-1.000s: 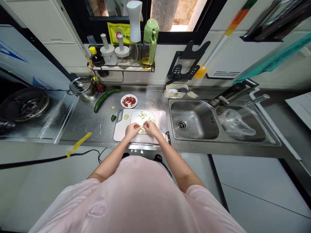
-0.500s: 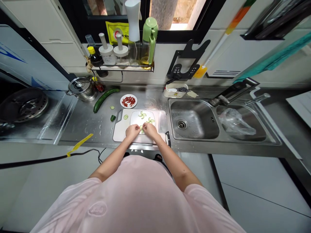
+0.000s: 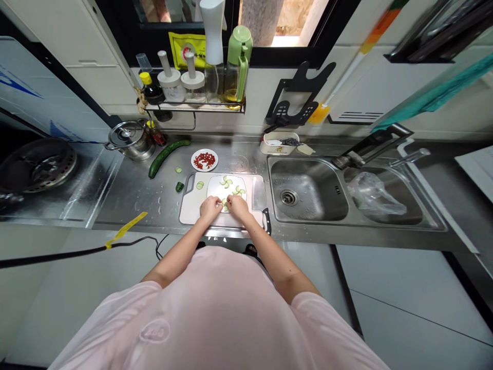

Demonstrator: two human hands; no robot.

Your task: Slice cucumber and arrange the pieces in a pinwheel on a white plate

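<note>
Right at the near edge of the counter, my left hand (image 3: 210, 208) and right hand (image 3: 239, 206) sit close together, both half-curled, with the fingertips (image 3: 228, 199) pointing down at the cucumber slices (image 3: 226, 182) on an oval white plate (image 3: 227, 187). Can't really tell if either hand has a slice pinched or is just nudging one. The plate sits on a white cutting board (image 3: 185, 205), with a black-handled kitchen knife (image 3: 266, 220) just off its near right corner.

So far, two small fans of slices are laid out on the plate, and one loose slice (image 3: 199, 186) lies on the board left of it. Further left, a dark cucumber chunk (image 3: 179, 187) sits on the wet steel counter (image 3: 134, 203), and a long cucumber (image 3: 165, 159) lies uncut toward the far left.

Room's tight: the board's near edge is right under the wrists, and the steel sink (image 3: 308, 190) starts just past the board's right edge. A small plate of chopped red bits (image 3: 204, 160) sits just beyond the board, and a steel pot (image 3: 131, 140) sits far left.
</note>
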